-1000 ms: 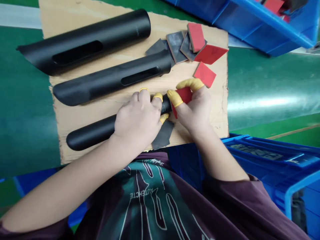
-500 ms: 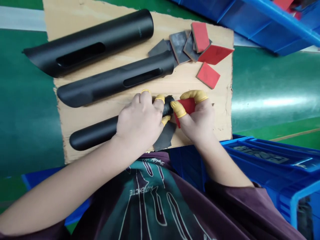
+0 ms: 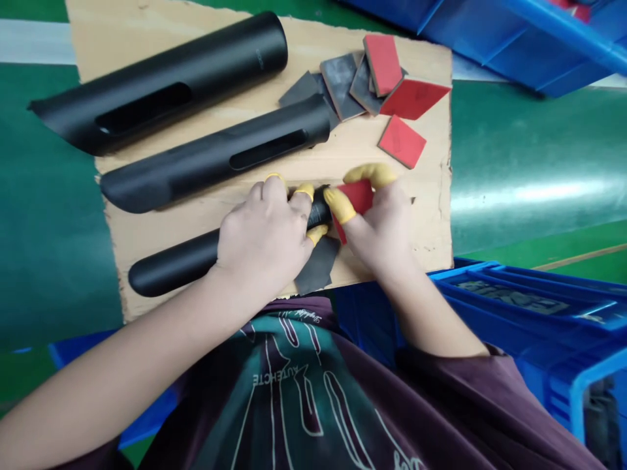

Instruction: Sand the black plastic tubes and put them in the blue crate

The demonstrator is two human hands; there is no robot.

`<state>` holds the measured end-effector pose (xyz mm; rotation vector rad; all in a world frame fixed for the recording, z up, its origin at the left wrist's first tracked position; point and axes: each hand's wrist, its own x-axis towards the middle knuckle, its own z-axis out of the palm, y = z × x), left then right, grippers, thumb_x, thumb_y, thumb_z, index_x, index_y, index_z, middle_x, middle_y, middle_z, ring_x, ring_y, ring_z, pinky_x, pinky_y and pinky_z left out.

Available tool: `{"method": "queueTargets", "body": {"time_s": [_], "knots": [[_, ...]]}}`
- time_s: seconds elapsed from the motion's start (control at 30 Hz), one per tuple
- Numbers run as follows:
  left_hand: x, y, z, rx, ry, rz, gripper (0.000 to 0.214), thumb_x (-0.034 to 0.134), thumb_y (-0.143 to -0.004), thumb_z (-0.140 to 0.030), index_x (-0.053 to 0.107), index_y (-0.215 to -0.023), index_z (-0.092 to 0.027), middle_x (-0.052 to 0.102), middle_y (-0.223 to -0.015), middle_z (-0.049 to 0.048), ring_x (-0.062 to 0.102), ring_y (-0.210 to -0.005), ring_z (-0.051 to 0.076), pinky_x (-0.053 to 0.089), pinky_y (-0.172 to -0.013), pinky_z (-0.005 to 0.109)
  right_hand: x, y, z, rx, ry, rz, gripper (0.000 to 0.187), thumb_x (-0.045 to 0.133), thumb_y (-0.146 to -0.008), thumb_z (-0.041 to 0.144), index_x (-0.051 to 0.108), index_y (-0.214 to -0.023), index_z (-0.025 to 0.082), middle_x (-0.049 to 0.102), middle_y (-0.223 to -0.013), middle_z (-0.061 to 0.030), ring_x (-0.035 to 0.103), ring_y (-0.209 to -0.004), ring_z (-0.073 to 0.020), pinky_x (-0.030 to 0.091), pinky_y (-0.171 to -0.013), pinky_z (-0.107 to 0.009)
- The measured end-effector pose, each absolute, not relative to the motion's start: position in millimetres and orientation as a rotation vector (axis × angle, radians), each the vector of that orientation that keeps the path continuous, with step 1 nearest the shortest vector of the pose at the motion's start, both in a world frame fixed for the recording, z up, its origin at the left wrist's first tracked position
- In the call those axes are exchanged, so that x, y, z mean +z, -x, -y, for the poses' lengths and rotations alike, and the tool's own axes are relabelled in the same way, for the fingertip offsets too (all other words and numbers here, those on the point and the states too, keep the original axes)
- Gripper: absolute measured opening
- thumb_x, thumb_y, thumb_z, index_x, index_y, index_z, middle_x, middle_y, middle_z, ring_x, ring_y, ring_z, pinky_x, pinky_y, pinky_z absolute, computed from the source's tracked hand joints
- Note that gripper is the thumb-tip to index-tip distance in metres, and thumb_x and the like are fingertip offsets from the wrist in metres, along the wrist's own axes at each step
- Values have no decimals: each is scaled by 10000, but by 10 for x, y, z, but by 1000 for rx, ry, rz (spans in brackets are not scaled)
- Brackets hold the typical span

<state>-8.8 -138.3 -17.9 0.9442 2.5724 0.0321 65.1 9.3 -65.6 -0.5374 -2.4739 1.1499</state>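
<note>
We log: left hand (image 3: pixel 259 241) closed round matte black slotted tube (image 3: pixel 171 274), long axis rising toward right hand (image 3: pixel 382 225), yellow-cotted fingers (image 3: pixel 339 205) pinching red sanding sponge (image 3: pixel 355 199) at tube end.

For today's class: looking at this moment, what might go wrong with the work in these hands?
The black tube is round and unclamped, pinned only by the left hand, so it might roll on the cardboard sheet. The red pad in the right hand looks abrasive and could scuff the tube's matt finish if pressed unevenly. The yellow finger cots might also let that small pad slip.
</note>
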Motion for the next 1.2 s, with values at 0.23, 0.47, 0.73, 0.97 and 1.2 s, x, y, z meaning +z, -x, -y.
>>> {"method": "queueTargets", "body": {"time_s": [0.23, 0.47, 0.73, 0.97, 1.2], "knots": [[-156, 81, 1376, 1, -944, -2576, 417, 581, -902, -473, 624, -1254, -255, 544, -1114, 118, 586, -1097, 324, 510, -751, 361, -713, -970, -376, 1191, 612, 2246, 374, 610, -880, 626, 551, -1017, 282, 645, -964, -30, 649, -780, -188, 568, -733, -388], [-147, 66, 1381, 34, -948, -2581, 381, 607, -868, -363, 638, -1225, -234, 545, -1140, 118, 570, -1135, 319, 518, -790, 369, -697, -708, -93, 1332, 499, 2315, 330, 651, -855, 502, 535, -1059, 270, 654, -1030, -31, 646, -814, -189, 574, -764, -387], [-160, 74, 1396, 156, -959, -2579, 404, 605, -877, -368, 633, -1252, -219, 566, -1153, 131, 580, -1151, 323, 533, -818, 387, -761, -790, -71, 1392, 534, 2285, 309, 667, -816, 429, 516, -1020, 253, 637, -898, -20, 613, -718, -187, 560, -677, -381], [-136, 105, 1574, 172, -996, -2590, 390, 647, -836, -294, 643, -1213, -194, 610, -1118, 116, 589, -1159, 303, 515, -931, 382, -719, -642, 30, 1223, 544, 2391, 272, 625, -851, 412, 511, -1054, 271, 622, -925, -7, 587, -706, -176, 574, -747, -399], [-123, 114, 1758, 106, -980, -2573, 398, 596, -824, -231, 664, -1212, -174, 633, -1113, 129, 609, -1152, 316, 523, -918, 399, -600, -720, 274, 1143, 563, 2385, 226, 623, -820, 363, 578, -1011, 250, 690, -910, -47, 672, -839, -233, 594, -821, -429]]}}
